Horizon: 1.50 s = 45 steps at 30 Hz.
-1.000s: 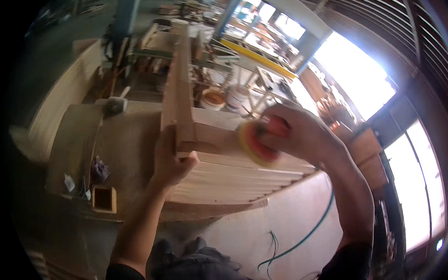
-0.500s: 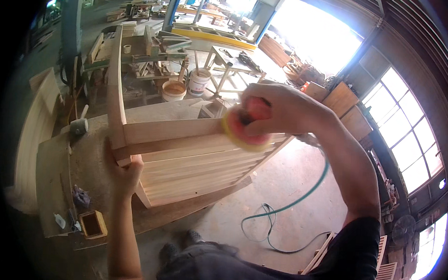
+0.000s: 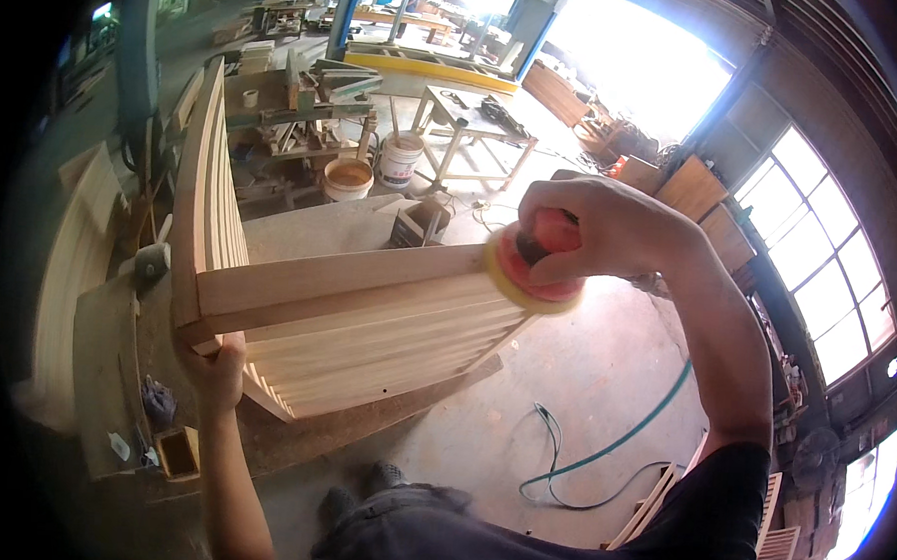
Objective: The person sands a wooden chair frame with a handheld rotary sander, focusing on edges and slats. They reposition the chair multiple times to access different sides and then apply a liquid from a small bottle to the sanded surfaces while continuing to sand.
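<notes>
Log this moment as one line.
left hand: grips slatted wooden frame by near-left corner | right hand: holds red-and-yellow sander at upper rail | green hose: loops on floor

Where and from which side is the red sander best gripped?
Probably by the rounded red top of the red sander, from above and its right side, as the right hand holds it. The narrower knob gives fingers and thumb something to wrap; the wider yellow-edged disc sits below, at the wooden frame's top rail.
</notes>
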{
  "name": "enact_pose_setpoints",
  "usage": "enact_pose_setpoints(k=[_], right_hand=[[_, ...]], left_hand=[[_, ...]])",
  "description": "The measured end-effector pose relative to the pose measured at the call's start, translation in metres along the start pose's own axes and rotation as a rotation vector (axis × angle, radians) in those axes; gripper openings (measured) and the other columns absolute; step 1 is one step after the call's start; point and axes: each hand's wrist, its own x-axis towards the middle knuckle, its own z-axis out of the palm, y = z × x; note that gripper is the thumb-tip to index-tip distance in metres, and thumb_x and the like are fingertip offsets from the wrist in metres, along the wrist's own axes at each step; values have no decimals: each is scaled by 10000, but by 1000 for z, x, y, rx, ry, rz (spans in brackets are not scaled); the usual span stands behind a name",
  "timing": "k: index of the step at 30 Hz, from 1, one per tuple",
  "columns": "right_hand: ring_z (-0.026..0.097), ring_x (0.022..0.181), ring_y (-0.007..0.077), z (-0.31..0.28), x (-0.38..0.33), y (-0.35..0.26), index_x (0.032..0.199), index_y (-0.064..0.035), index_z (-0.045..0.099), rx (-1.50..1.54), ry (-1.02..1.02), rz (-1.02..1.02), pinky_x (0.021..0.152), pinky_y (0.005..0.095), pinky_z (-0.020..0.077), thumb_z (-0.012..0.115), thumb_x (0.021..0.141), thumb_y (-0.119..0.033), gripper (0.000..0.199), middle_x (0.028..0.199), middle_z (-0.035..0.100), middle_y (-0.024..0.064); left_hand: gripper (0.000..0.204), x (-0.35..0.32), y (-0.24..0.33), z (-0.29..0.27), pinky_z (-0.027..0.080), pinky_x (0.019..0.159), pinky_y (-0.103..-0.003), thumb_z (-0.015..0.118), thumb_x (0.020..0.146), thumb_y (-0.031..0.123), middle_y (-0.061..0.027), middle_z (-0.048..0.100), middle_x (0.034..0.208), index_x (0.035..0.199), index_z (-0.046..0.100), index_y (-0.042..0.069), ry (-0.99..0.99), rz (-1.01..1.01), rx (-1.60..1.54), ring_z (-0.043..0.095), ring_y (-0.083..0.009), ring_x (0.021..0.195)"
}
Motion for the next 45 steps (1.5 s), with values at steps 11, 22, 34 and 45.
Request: enact_pose_setpoints(k=[11, 22, 34, 45], right_hand=[[715, 984, 378, 7, 27, -56, 1221, -100, 673, 27, 36, -360, 842, 452, 584, 884, 804, -373, 541, 1092, 723, 180], [714, 971, 336, 4, 23, -54, 1223, -121, 674, -69, 46, -406, 834, 441, 586, 875, 822, -402, 529, 1096, 702, 149], [681, 1072, 289, -2, 61, -76, 1216, -72, 689, 27, 18, -445, 952, 402, 552, 901, 754, -282, 550, 1197, 689, 119], [675, 1053, 324, -9, 131, -204, 1161, -104, 687, -75, -64, -744, 938, 424, 551, 829, 823, -334, 432, 1133, 673, 124]], left_hand=[[180, 4, 4, 2, 524, 760, -251, 656, 835, -9, -43, 654, 988, 1014, 636, -25, -26, 36, 14, 622, -90, 817], [180, 1, 6, 3, 548, 765, -268, 676, 838, 16, -25, 673, 995, 1016, 653, 3, -82, -51, -27, 633, -82, 859], [471, 6, 8, 12, 538, 798, -290, 651, 739, -29, -32, 635, 1053, 1207, 616, 17, -79, -12, -63, 624, -128, 896], [427, 17, 22, 19, 545, 805, -363, 689, 689, 1, -133, 658, 971, 1111, 634, 22, 11, 15, -39, 678, -282, 873]])
